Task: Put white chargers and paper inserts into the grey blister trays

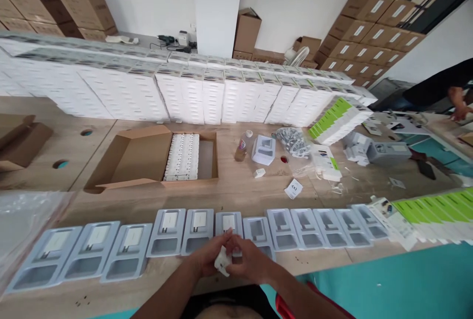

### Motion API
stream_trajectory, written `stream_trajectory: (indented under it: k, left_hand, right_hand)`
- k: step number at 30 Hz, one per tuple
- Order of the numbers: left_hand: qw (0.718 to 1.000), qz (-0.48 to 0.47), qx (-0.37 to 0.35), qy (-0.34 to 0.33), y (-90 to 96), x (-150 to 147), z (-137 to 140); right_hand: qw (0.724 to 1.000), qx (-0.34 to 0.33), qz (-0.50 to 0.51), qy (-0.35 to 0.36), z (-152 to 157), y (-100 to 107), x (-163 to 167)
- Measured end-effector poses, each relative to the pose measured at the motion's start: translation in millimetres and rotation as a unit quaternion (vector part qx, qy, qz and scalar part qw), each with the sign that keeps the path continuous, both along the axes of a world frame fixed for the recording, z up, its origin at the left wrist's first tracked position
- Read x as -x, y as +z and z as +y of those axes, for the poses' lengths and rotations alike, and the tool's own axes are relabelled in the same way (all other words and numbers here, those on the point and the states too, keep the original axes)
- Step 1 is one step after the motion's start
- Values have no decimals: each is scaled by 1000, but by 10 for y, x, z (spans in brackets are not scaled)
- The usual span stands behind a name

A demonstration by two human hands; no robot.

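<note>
Close to my body, both hands meet on a white plug-in charger (pixel 222 262), partly covered by my fingers. My left hand (pixel 207 256) is closed around it from one side, and my right hand (pixel 250 261) pinches it from the other. Just beyond them runs a row of grey plastic trays (pixel 165 247). The trays on the left, up to the one behind my hands, each hold a white charger (pixel 169 221) with dark prongs. In the trays to the right, such as this grey tray (pixel 281 239), I see no charger.
An open cardboard box (pixel 129 156) holds rows of white chargers (pixel 182 157). Beyond stand a bottle (pixel 242 146), stacked trays (pixel 263 150), bagged grey cables (pixel 293 142) and a wall of white boxes (pixel 188 97). Green-and-white boxes (pixel 436 210) lie right. A co-worker's hand (pixel 458 104) shows far right.
</note>
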State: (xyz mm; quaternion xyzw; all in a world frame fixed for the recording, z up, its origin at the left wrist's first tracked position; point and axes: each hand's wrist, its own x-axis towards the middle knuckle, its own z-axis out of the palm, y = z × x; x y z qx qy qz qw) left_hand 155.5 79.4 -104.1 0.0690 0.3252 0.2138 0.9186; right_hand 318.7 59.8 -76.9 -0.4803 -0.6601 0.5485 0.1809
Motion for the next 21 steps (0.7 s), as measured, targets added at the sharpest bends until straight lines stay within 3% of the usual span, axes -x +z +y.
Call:
stream_trajectory:
  k: [4,6,9,12,15,18,21]
  left_hand:
    - [999,-24,17,-20,-33,-445,49]
    - [998,6,39,-54,-133,-581,31]
    - [990,104,58,-81,-285,-682,-46]
    - [984,154,54,-68,-336,-718,-131]
    - [987,144,48,-43,-276,-738,-200]
    - [997,78,19,-6,-158,-695,-267]
    - [995,52,-10,87,-18,-489,-382]
  right_hand:
    - [998,-1,-40,-48,104,-49,-592]
    - [989,-59,-121,-60,229,-189,-900]
    - [959,-162,-234,10,382,-421,-1167]
    - [932,-228,-270,75,404,-569,-1199]
    - [925,-262,-271,52,333,-622,-1171]
    - [936,-262,-236,21,362,-611,-1160]
    - [955,-251,-153,18,635,-516,-1007]
